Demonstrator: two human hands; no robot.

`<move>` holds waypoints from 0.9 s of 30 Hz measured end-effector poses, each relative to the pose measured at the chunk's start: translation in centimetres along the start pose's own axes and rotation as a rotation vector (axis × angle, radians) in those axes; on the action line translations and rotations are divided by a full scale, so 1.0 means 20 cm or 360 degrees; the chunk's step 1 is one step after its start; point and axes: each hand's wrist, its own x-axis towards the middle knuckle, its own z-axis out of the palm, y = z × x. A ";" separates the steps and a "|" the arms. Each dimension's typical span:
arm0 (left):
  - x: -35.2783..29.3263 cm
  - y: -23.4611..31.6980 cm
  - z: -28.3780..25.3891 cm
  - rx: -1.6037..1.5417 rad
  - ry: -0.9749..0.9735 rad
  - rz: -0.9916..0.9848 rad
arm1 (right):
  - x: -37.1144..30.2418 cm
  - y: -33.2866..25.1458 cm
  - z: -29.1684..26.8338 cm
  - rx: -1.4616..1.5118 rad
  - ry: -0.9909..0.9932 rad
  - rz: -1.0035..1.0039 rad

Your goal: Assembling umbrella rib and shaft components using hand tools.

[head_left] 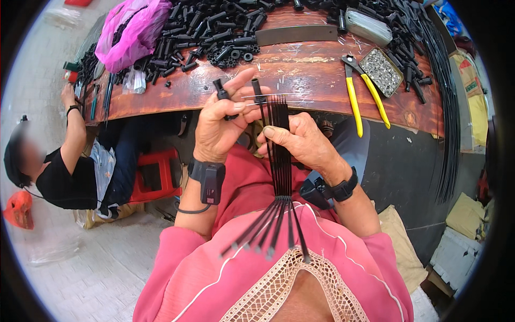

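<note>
In front of my chest, my right hand (303,140) pinches a bundle of thin black umbrella ribs (281,166) between thumb and fingers. The ribs stand upright, side by side at the top, and fan out at their lower ends over my pink top. My left hand (217,121) is raised left of the bundle, its thumb and fingers closed on a black plastic umbrella runner (221,90). A second black tubular piece (257,90) stands at the upper left of the ribs, by my left fingertips. Thin silver wires (295,101) cross the rib tops.
A wooden table (306,67) carries heaped black plastic parts (214,35), a pink bag (131,32), a flat metal blade (296,34), yellow-handled cutters (351,99) and a tin of small metal pieces (382,72). Long black rods (448,134) hang off the right side. A person (75,166) works at left.
</note>
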 end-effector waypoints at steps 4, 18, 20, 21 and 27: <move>-0.02 0.01 0.05 0.0016 0.0064 0.0001 | 0.01 0.00 -0.01 0.0001 -0.0050 -0.0014; 0.00 -0.05 0.18 0.0545 0.0661 0.0089 | 0.04 0.00 -0.03 -0.0068 -0.0083 -0.0080; 0.00 -0.07 0.15 0.0590 0.0741 0.0156 | 0.04 0.01 -0.03 -0.0078 -0.0069 -0.0062; 0.00 -0.08 0.15 0.0594 0.0734 0.0150 | 0.04 -0.01 -0.01 -0.0138 0.0054 -0.0189; -0.01 -0.12 0.19 0.0909 0.0931 0.0286 | 0.01 -0.13 0.01 -0.0554 0.0364 -0.0302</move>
